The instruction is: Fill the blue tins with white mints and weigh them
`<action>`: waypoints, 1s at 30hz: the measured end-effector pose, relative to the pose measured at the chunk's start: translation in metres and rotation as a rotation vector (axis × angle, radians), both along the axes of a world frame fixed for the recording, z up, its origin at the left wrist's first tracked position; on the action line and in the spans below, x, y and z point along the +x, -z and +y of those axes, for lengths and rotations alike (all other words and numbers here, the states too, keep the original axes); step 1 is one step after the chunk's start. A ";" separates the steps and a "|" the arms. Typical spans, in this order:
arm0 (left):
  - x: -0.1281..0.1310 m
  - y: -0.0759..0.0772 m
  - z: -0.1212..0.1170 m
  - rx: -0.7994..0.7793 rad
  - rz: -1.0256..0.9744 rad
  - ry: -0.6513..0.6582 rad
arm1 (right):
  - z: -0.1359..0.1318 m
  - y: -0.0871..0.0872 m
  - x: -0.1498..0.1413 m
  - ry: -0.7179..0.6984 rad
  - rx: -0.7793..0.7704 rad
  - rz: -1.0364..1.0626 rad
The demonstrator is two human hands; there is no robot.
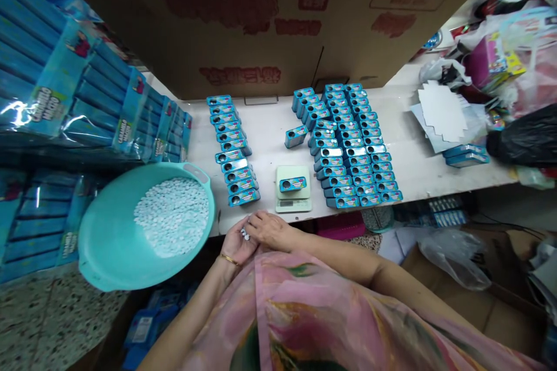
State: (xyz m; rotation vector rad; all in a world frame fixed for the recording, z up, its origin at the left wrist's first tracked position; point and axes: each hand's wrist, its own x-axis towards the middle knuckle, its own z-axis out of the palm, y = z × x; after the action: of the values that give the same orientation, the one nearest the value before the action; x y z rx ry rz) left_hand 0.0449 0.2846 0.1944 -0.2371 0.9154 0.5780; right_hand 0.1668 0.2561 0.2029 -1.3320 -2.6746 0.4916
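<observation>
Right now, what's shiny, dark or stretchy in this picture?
Head view: white glare shines on the plastic-wrapped packs, which look stretched near the left edge; head view: the carton is dim; head view: the pellets in the left hand look soft, too small for detail.

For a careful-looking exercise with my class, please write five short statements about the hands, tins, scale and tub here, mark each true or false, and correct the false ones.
1. Small white pellets lie in the left hand. True.
2. The right hand grips the tub's rim. False: the right hand is against the left hand.
3. A blue tin rests on the scale. True.
4. The turquoise tub stands right of the scale. False: the turquoise tub is to its left.
5. The bracelet is on the right wrist. False: the bracelet is on the left wrist.
</observation>
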 end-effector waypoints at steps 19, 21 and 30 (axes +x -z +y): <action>0.020 0.000 0.007 0.034 0.021 0.028 | 0.036 0.011 0.101 0.479 0.065 0.318; 0.020 0.000 0.006 0.035 0.014 0.034 | 0.030 0.007 0.097 0.502 0.109 0.302; 0.013 0.006 -0.001 0.013 -0.117 0.049 | -0.004 0.004 0.010 0.026 0.019 0.043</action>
State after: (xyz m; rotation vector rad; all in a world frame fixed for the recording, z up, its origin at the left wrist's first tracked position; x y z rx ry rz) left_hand 0.0578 0.2836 0.1879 -0.2339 0.8019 0.5187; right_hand 0.1768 0.2524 0.1987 -1.3342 -2.6169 0.4858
